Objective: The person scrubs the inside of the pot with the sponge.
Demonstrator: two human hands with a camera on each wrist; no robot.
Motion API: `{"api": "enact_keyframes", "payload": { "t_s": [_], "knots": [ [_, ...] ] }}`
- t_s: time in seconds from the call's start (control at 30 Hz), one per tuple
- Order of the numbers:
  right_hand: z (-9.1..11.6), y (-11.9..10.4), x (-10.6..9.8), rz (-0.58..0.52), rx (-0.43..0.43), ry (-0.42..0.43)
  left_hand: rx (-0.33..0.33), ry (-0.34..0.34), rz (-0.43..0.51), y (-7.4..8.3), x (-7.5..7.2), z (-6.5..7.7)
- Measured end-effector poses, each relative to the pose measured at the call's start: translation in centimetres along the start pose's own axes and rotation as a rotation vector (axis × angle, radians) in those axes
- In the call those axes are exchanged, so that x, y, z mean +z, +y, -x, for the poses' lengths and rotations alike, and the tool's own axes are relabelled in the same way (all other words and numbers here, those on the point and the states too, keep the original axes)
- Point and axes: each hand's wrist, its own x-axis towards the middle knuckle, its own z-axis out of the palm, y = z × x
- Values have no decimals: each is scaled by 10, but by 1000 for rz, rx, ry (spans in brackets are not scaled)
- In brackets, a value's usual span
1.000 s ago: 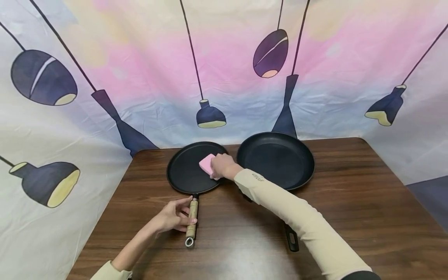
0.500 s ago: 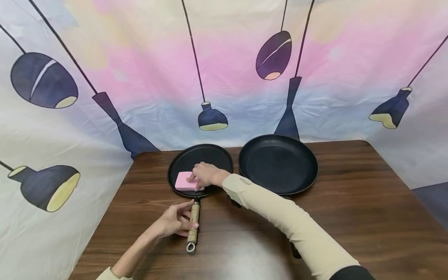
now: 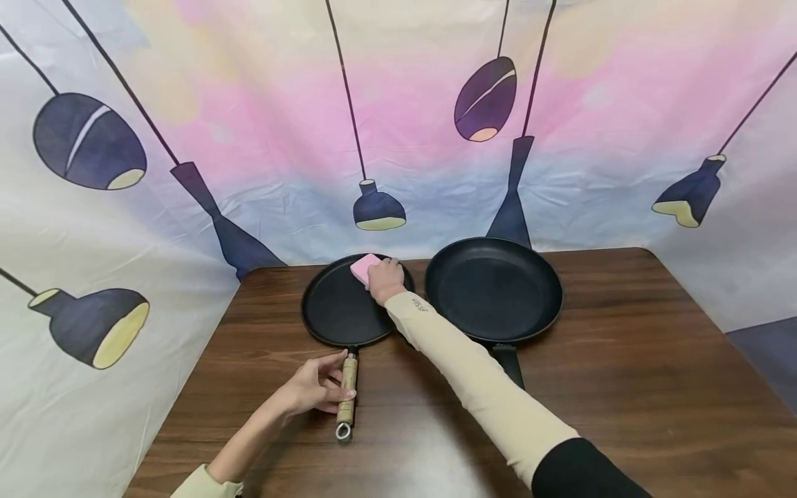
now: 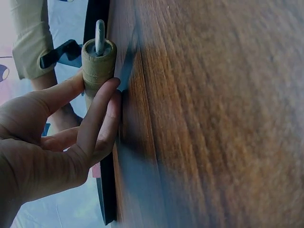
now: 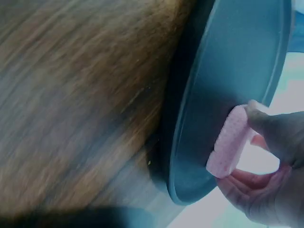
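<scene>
A flat black pan with a low rim lies at the back left of the table. My left hand grips its wooden handle, thumb on one side and fingers on the other; the left wrist view shows the handle end-on with its metal ring. In my right hand is a pink sponge, pinched between thumb and fingers over the pan's far right part. The right wrist view has the sponge against the pan's surface near the rim.
Right beside the flat pan stands a larger, deeper black frying pan; my right forearm hides part of its handle. Behind the wooden table hangs a cloth backdrop printed with lamps.
The sponge in my right hand went from the pan's right side to its near left, then away to the far edge. My left hand has kept its grip on the handle.
</scene>
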Motion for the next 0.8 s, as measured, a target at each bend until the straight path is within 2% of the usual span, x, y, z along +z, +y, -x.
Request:
{"api": "enact_keyframes", "payload": {
  "t_s": [0.27,0.37,0.47,0.6,0.7,0.8],
  "knots": [
    [42,0,-7,38,-318,-62,8,-12,-13,1,-1,-1],
    [57,-4,-9,-6,-441,-92,8,-16,-16,3,-2,-4],
    [65,-7,-9,-61,-518,-101,0,-9,-18,4,-4,-6],
    [61,-12,-7,-102,-521,-95,-10,-2,-23,4,-4,-3],
    [49,-19,-5,-114,-482,-89,-6,-1,-18,2,-2,-2],
    [33,-24,-3,-94,-418,-42,-2,-5,0,1,1,-2]
  ]
}}
